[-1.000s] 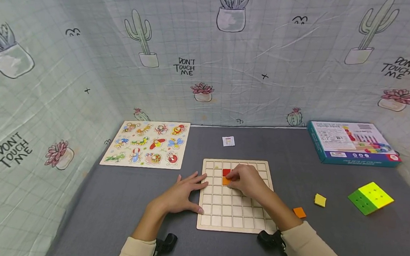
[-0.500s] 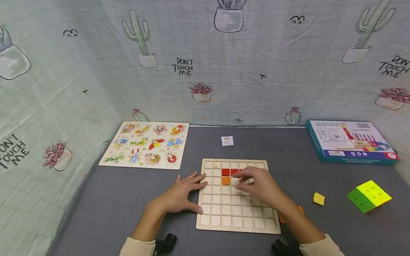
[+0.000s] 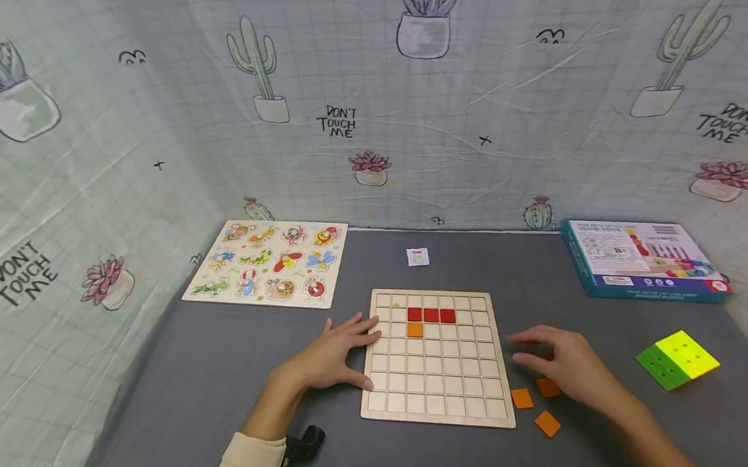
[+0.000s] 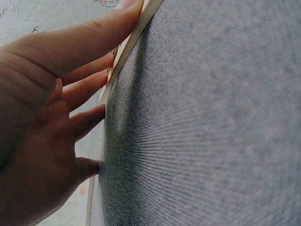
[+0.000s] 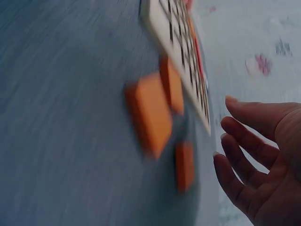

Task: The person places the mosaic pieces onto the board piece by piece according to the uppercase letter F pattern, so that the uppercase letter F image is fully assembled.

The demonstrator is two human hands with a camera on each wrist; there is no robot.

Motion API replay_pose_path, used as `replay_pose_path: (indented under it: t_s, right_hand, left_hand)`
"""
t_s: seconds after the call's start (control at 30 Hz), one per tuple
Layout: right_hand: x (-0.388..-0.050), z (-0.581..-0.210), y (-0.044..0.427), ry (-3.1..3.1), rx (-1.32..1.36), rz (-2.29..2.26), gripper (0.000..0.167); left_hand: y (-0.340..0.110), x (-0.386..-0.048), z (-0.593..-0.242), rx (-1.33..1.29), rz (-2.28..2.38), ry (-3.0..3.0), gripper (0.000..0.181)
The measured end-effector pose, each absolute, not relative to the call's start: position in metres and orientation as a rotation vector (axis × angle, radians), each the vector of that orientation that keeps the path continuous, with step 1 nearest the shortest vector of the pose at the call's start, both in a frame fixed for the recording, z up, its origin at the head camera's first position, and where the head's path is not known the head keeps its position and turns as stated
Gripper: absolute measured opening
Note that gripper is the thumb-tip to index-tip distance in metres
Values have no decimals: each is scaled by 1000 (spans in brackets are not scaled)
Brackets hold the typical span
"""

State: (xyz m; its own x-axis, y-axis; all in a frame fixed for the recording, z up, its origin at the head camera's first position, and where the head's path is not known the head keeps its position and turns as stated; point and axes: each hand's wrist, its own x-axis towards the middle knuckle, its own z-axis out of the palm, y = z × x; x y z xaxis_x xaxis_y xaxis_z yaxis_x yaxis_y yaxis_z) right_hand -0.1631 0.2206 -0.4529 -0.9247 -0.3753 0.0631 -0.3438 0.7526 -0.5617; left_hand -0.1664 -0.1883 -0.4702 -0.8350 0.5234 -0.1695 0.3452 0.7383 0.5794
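Observation:
A wooden grid board [image 3: 441, 384] lies flat in the middle of the table. Three red tiles [image 3: 431, 315] sit side by side in one row of its cells, with an orange tile [image 3: 414, 330] below the leftmost. My left hand [image 3: 330, 356] rests at the board's left edge, fingers spread, thumb and fingertips touching the rim. Off the board's right side hovers my right hand [image 3: 566, 361], fingers loosely bent and nothing between them. Loose orange tiles [image 5: 153, 115] lie on the table below it, apart from the hand. The yellow tile is hidden, probably behind the right hand.
A green and yellow cube [image 3: 677, 360] stands at the right. Behind it lies a flat teal game box [image 3: 645, 261]. A bug picture board [image 3: 268, 261] is at the back left, and a small printed card [image 3: 417, 256] lies behind the grid board.
My right hand has left the grid board and moved right, over the loose tiles. Three red tiles and an orange one now show uncovered. My left hand has stayed in place.

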Motion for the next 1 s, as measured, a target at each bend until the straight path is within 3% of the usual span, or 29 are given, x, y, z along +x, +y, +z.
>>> replay_pose_path:
  t_s: [0.4, 1.0]
  right_hand:
    - [-142, -473, 271, 2913, -746, -862, 35]
    - [-142, -479, 274, 2811, -706, -909, 27]
  left_hand:
    - [-188, -165, -467, 671, 788, 2604, 87]
    - [-188, -166, -471, 673, 798, 2610, 88]
